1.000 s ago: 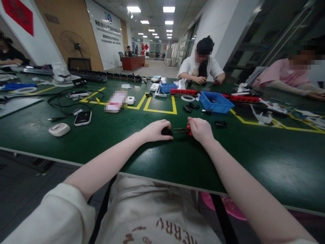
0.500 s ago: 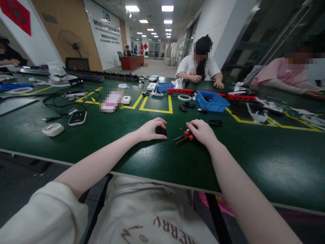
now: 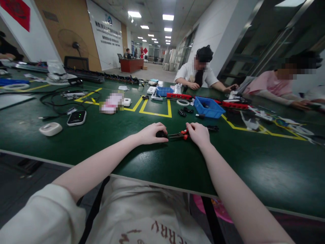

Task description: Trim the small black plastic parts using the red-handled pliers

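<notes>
On the green table (image 3: 142,161), my left hand (image 3: 154,133) is closed around a small black object (image 3: 161,134), its thumb and fingers at the object's sides. My right hand (image 3: 199,134) grips the red handles of a pair of pliers (image 3: 179,135). The pliers' metal jaws point left, and their tips are at the right side of the black object. Whether the jaws hold a part of it is too small to tell. A bundled black cable (image 3: 212,128) lies just beyond my right hand.
A blue bin (image 3: 208,107) stands beyond my right hand, with black cables (image 3: 185,111) beside it. A phone (image 3: 111,103), a black-screened device (image 3: 76,118) and a white round case (image 3: 50,129) lie at the left. Two people sit across the table on the right.
The pliers have moved left and turned, bringing their tips up to the black object. My left hand still holds that object. The person in white has reached one arm out to the right.
</notes>
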{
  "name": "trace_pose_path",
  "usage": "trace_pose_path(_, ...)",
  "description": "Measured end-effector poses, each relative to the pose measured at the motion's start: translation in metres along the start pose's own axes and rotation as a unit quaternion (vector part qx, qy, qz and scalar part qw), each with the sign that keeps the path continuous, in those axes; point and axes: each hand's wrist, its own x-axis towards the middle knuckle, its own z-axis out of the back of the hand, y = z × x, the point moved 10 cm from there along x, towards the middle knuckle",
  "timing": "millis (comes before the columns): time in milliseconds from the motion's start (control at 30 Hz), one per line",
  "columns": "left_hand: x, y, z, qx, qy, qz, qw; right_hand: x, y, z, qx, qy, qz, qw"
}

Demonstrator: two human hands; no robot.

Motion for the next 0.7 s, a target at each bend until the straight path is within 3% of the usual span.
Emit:
trace_pose_path(100,-0.001,-0.001,-0.001,0.015,0.008,0.005,1.0,0.0,0.0,-0.001,0.005,0.014,-0.002,1.0)
trace_pose_path(367,-0.006,0.003,0.005,0.053,0.005,0.036,0.998,-0.005,-0.004,-0.011,0.083,0.157,0.075,0.981)
trace_pose_path(500,-0.006,0.006,0.007,0.1,-0.002,0.045,0.994,-0.006,-0.011,-0.015,0.077,0.161,0.084,0.98)
trace_pose_path(700,-0.006,0.006,0.007,0.129,0.002,0.055,0.99,-0.004,-0.002,-0.016,0.063,0.135,0.092,0.985)
